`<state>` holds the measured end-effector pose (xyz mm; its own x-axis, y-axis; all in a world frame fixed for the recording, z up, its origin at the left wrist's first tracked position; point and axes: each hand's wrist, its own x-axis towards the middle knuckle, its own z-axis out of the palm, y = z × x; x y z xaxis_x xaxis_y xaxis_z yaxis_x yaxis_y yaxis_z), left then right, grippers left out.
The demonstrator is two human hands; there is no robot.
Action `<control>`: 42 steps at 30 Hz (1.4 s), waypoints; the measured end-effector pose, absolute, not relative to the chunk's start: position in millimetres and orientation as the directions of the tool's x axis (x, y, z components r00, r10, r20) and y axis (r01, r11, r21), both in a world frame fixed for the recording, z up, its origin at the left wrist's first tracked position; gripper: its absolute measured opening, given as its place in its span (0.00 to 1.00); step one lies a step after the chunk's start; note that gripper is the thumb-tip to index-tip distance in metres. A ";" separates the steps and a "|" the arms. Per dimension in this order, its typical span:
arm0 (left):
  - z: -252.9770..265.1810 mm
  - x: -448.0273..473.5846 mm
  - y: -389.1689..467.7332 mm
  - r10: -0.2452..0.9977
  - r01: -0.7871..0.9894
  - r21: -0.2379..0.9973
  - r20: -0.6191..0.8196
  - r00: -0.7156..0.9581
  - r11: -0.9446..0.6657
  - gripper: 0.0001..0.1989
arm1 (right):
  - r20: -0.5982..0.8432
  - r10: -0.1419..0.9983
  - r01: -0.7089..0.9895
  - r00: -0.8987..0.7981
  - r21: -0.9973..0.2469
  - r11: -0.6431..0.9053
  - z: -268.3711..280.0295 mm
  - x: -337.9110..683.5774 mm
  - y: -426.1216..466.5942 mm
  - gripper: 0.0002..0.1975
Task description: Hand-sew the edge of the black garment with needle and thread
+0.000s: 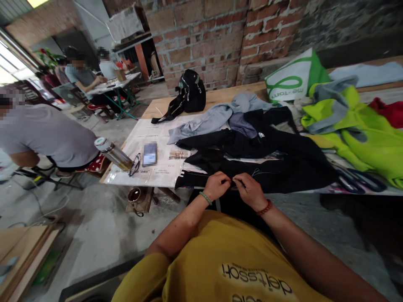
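Observation:
A black garment (pixel 270 159) lies spread over the near part of the wooden table (pixel 220 97). My left hand (pixel 216 185) pinches its near edge at the table's front, fingers closed on the cloth. Right beside it, my right hand (pixel 249 190) also pinches the same edge, and a thin pale thread (pixel 256 171) runs over the fabric just beyond it. Both hands almost touch each other. Whether a needle sits between the fingers is too small to tell.
A grey hoodie (pixel 214 117), neon yellow jacket (pixel 362 138), green-white bag (pixel 291 79) and black bag (pixel 191 93) lie on the table. A phone (pixel 150 153), glasses (pixel 134 164) and bottle (pixel 113 154) rest on newspaper at left. Seated people work at left; a mug (pixel 134 195) sits on a low stool.

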<state>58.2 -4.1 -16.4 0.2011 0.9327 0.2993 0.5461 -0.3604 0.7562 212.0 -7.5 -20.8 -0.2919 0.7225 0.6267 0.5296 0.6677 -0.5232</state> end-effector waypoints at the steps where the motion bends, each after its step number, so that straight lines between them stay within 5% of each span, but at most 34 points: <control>1: -16.2 58.0 -3.6 0.937 0.544 0.763 0.289 0.198 -0.350 0.05 | 0.641 0.707 0.524 -0.298 -0.509 0.683 -18.8 211.4 -7.9 0.06; 9: -18.7 58.5 -2.3 0.933 0.563 0.744 0.299 0.200 -0.359 0.04 | 0.713 0.601 0.491 -0.361 -0.403 0.773 -26.2 210.9 -7.5 0.07; 19: -25.5 58.3 -2.5 0.914 0.567 0.718 0.339 0.222 -0.404 0.04 | 0.633 0.693 0.452 -0.345 -0.535 0.714 25.4 207.9 -11.7 0.07; 22: -26.1 55.7 -1.7 0.914 0.515 0.755 0.344 0.217 -0.406 0.03 | 0.470 0.825 0.356 -0.314 -0.747 0.561 38.2 204.3 -13.9 0.07; 25: -26.7 52.8 -0.7 0.909 0.489 0.766 0.341 0.241 -0.417 0.04 | 0.188 0.922 0.058 -0.340 -0.974 0.220 44.2 201.8 -16.1 0.09; 29: -27.0 51.6 0.6 0.904 0.484 0.764 0.347 0.248 -0.426 0.05 | -0.020 0.882 -0.193 -0.471 -0.973 -0.126 52.7 203.2 -13.7 0.10; 33: -23.7 52.1 0.2 0.917 0.464 0.791 0.334 0.217 -0.398 0.04 | 0.168 0.956 -0.198 -0.242 -0.973 0.120 59.5 210.7 -12.7 0.08; 37: -21.1 51.7 0.0 0.927 0.476 0.795 0.304 0.221 -0.375 0.04 | 0.499 0.864 0.167 -0.064 -0.848 0.502 65.5 222.4 -20.5 0.07; 42: -21.3 52.4 0.3 0.935 0.489 0.797 0.291 0.203 -0.354 0.04 | 0.708 0.706 0.518 0.008 -0.607 0.603 75.1 237.3 -23.1 0.10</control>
<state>52.4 0.3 -21.3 0.2025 0.9350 0.2910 0.4888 -0.3540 0.7973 237.3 -23.1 75.1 0.0078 0.7059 0.7082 0.5179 0.6030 -0.6068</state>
